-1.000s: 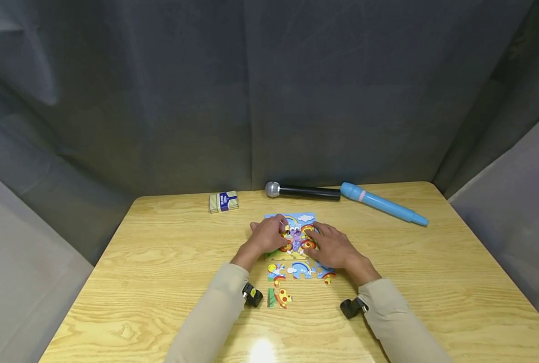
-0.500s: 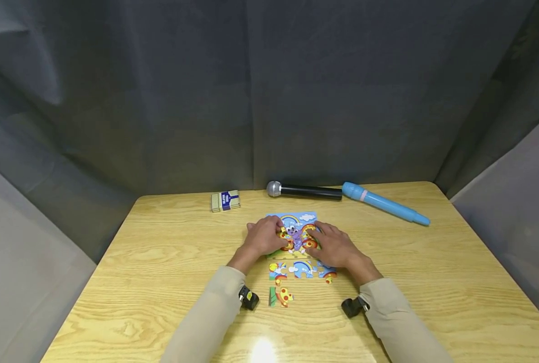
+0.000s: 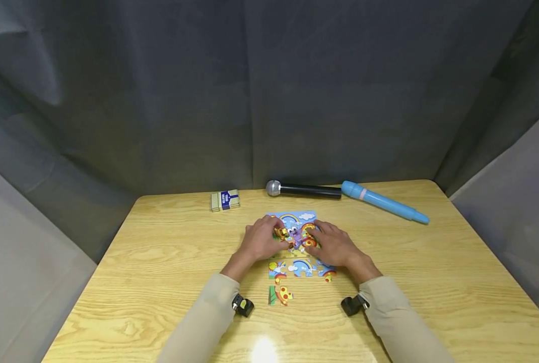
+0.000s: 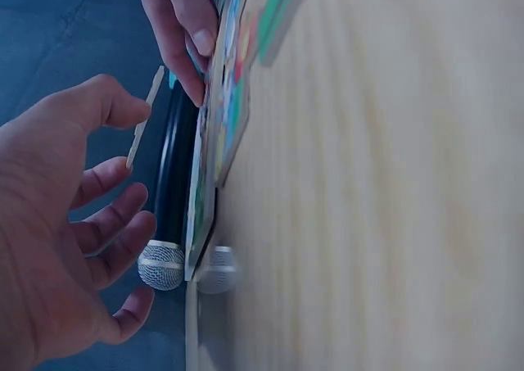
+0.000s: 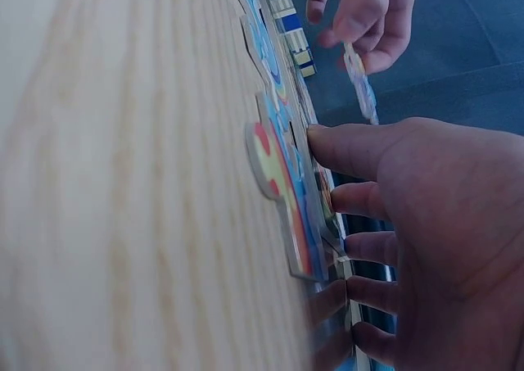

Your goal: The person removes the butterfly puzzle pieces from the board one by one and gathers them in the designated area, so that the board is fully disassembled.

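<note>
My left hand pinches a jigsaw piece between thumb and index finger, its other fingers loosely bent. The thin piece is tilted and raised over the puzzle board, a rectangular picture with a rainbow and a purple character. In the right wrist view the printed side of the piece shows. On the board's right side rests my right hand, fingers spread and touching it. Just in front of the board lie loose pieces: a sun piece, a rainbow piece and another rainbow piece, partly beside the right hand.
Nearer me lies a green and yellow piece. Along the wooden table's back edge are a striped box with a blue label, a black microphone and a blue pen-shaped object. A dark curtain hangs behind.
My left hand has drawn slightly left and lifted a piece off the board, tilting it. The right hand has stayed in place on the board's right side.
</note>
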Motion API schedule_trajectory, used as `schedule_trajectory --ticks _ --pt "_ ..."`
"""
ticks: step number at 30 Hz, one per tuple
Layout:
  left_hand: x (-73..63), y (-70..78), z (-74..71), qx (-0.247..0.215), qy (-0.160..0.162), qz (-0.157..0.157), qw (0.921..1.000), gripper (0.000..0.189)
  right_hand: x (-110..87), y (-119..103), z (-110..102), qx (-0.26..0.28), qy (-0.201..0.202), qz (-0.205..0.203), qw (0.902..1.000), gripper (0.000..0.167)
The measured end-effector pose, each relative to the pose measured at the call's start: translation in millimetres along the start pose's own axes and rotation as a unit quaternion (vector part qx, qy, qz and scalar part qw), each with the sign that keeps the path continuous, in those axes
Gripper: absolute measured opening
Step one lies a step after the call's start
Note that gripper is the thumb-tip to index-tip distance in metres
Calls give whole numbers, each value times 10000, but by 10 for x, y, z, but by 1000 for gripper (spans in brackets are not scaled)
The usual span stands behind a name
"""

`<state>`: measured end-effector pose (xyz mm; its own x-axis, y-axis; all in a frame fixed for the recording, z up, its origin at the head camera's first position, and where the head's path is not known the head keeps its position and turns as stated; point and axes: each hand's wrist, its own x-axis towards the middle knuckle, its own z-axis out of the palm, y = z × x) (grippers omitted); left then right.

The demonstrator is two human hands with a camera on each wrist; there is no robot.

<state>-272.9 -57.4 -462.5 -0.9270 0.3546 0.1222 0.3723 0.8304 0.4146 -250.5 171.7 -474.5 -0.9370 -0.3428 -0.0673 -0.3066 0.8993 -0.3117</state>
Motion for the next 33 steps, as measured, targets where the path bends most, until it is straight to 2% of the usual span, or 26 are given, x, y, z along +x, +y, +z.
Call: schedule_trajectory --ticks 12,24,33 --pt "-293 173 -13 228 63 553 9982 42 -3 37 -16 -11 16 -35 10000 61" --pt "-507 286 16 358 -548 770 9949 38 4 32 -21 18 19 10 10000 59" --pt "-665 397 30 634 -919 1149 9871 36 -9 36 -32 38 76 -6 10000 59"
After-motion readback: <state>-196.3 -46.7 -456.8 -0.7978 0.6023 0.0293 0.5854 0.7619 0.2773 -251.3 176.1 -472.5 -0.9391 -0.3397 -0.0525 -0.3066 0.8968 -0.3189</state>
